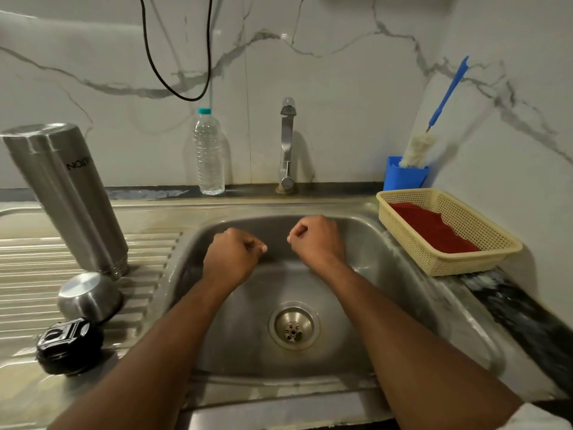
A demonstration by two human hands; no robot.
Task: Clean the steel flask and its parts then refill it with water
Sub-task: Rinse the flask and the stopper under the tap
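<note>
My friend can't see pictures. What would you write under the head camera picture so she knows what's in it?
Two fists, the left hand and right hand, are held over a steel sink, holding nothing. On the drainboard to the left, the steel flask stands upside down beside its steel cup and black lid. A water bottle, tap, bottle brush and basket line the back and right.

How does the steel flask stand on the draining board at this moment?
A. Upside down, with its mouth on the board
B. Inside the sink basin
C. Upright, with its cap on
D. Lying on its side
A: the steel flask stands inverted on the draining board, its brand lettering reading upside down and its closed base on top.
</note>
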